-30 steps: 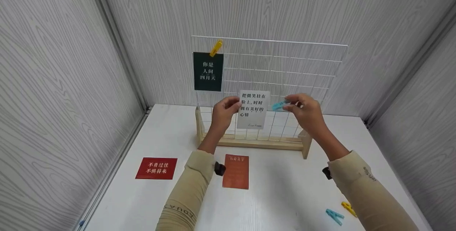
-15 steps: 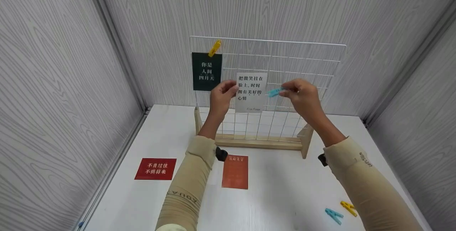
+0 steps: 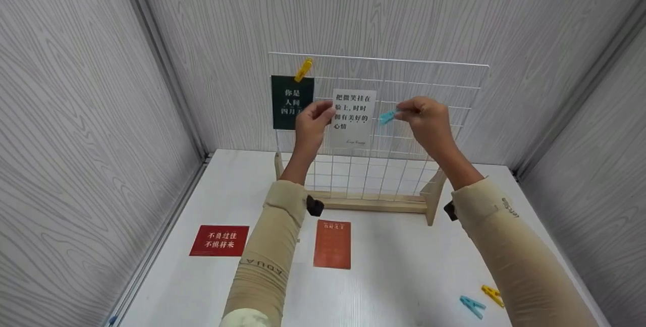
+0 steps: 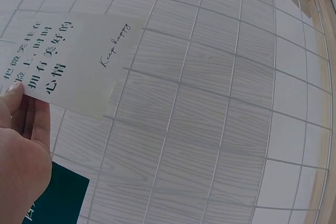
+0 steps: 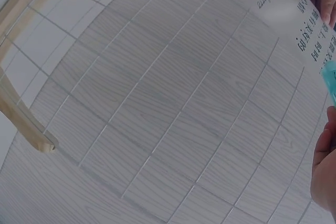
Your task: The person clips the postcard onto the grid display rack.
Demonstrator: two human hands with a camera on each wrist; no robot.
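Observation:
My left hand (image 3: 310,127) pinches the left edge of a white card (image 3: 352,135) with dark printed writing, held upright in front of the wire grid (image 3: 398,165). In the left wrist view the card (image 4: 100,45) lies close over the grid wires, thumb on its face. My right hand (image 3: 426,120) pinches a light blue clothespin (image 3: 388,116) just right of the card, its nose towards the card's edge. In the right wrist view only the end of the clothespin (image 5: 329,77) shows. Left of my left hand, a dark green card (image 3: 287,100) hangs from the grid by a yellow clothespin (image 3: 304,70).
The grid stands in a wooden base (image 3: 373,203) on the white table (image 3: 393,276). A red card (image 3: 220,240) and an orange-red card (image 3: 332,246) lie in front. At right lie a blue clothespin (image 3: 472,307) and a yellow clothespin (image 3: 492,295). Wood-grain panels surround the table.
Both hands have risen along the grid, the left with the white card and the right with the light blue clothespin. The card now sits higher, beside the green card.

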